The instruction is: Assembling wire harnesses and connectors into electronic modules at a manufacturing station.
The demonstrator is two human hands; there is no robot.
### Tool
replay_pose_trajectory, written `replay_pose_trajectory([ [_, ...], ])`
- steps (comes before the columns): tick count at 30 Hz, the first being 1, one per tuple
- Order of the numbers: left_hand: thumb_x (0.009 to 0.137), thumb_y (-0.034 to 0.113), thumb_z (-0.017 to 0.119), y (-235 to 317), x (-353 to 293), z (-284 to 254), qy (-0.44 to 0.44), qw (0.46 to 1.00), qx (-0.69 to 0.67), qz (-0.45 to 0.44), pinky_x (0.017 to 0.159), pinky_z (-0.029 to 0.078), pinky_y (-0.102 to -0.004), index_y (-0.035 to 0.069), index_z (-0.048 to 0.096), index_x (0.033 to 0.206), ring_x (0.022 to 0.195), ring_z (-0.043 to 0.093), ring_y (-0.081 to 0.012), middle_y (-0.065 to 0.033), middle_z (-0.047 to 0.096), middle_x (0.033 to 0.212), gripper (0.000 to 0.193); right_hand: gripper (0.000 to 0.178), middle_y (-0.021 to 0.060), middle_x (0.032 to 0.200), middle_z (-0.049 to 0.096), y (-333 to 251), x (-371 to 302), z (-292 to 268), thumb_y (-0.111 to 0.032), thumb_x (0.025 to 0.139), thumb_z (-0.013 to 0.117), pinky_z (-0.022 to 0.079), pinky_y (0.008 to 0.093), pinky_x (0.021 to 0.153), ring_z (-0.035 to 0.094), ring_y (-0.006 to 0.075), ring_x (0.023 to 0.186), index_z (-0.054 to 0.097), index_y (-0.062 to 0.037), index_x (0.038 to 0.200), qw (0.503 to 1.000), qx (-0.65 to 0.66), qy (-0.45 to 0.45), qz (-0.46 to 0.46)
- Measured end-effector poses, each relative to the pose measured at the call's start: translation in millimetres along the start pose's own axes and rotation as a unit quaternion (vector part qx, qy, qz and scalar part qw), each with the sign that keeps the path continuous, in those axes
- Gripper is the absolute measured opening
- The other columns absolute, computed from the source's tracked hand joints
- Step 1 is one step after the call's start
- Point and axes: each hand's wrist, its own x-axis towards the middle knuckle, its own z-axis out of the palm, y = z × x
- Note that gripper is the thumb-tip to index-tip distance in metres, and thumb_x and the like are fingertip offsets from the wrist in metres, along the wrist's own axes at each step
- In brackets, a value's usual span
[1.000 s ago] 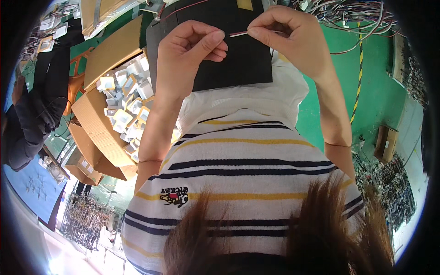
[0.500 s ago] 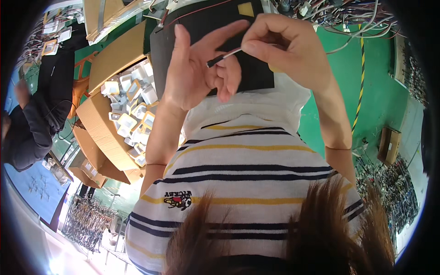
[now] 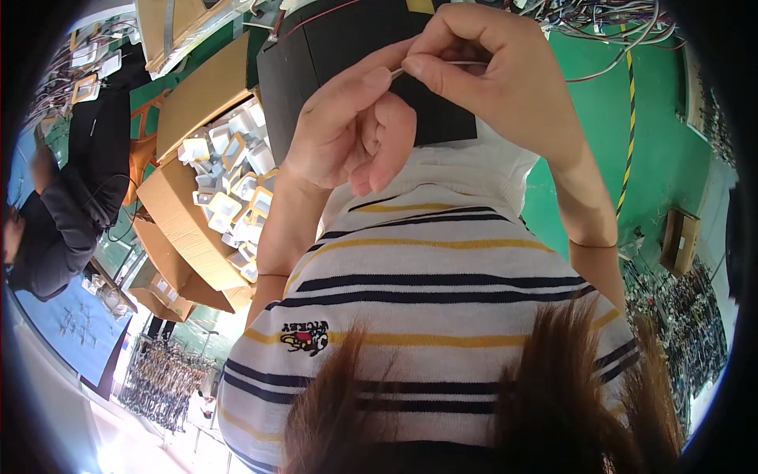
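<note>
Clearly pinching one thin pale wire [image 3: 438,65] at 12 o'clock: right hand [image 3: 505,87] nipping its end, left hand [image 3: 347,126] gripping with thumb and forefinger above the black mat [image 3: 332,55]. Could slip free if either pinch loosens, likely dropping toward the striped shirt [image 3: 426,276].

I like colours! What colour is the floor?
Green floor, with a yellow-and-black striped line; the head view shows it.

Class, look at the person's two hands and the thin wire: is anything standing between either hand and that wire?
Nothing visible does. The right hand pinches the thin wire between thumb and fingers, and the left hand meets the wire's end with its thumb tip. Both hands are in front of the black panel; it lies behind them, not between.
</note>
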Motion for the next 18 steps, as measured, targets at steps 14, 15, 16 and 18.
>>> replay_pose_trajectory([
  [14,0.099,0.027,0.034,23.3,2.2,15.8,0.035,0.993,0.113,0.014,0.029,0.035,-0.0196,-0.019,0.016,0.138,0.027,0.043,-0.0110,-0.0060,0.049,0.039,0.063,0.008,0.0016,0.072,0.055,-56.5,26.4,-29.7,-0.003,0.083,0.070,0.038,0.0227,0.050,0.054,0.0072,0.059,0.068,0.0023,0.088,0.885,-0.063,0.006,0.462],
  [15,0.099,0.027,0.034,23.5,1.3,11.6,0.033,0.993,0.114,0.013,0.029,0.035,-0.0196,-0.019,0.016,0.138,0.027,0.043,-0.0110,-0.0060,0.049,0.039,0.063,0.008,0.0023,0.074,0.055,-54.3,24.4,-31.2,-0.004,0.083,0.070,0.039,0.0232,0.051,0.054,0.0079,0.061,0.067,0.0020,0.088,0.895,-0.080,-0.012,0.438],
  [16,0.098,0.032,0.035,22.7,0.5,5.5,0.008,0.983,0.181,0.005,0.048,0.044,-0.0244,-0.016,0.023,0.139,0.047,0.055,-0.0165,-0.0127,0.058,0.057,0.063,0.010,0.0029,0.075,0.055,-51.6,21.5,-32.5,-0.004,0.082,0.071,0.039,0.0237,0.053,0.055,0.0086,0.063,0.066,0.0017,0.088,0.904,-0.097,-0.031,0.415],
  [18,0.098,0.037,0.035,16.3,3.3,-5.0,-0.019,0.969,0.246,-0.001,0.068,0.053,-0.0292,-0.012,0.029,0.139,0.067,0.067,-0.0219,-0.0195,0.067,0.075,0.064,0.007,-0.0003,0.076,0.055,-42.1,6.0,-34.6,-0.004,0.083,0.069,0.037,0.0209,0.054,0.051,0.0061,0.066,0.065,0.0003,0.087,0.911,-0.122,-0.047,0.391],
])
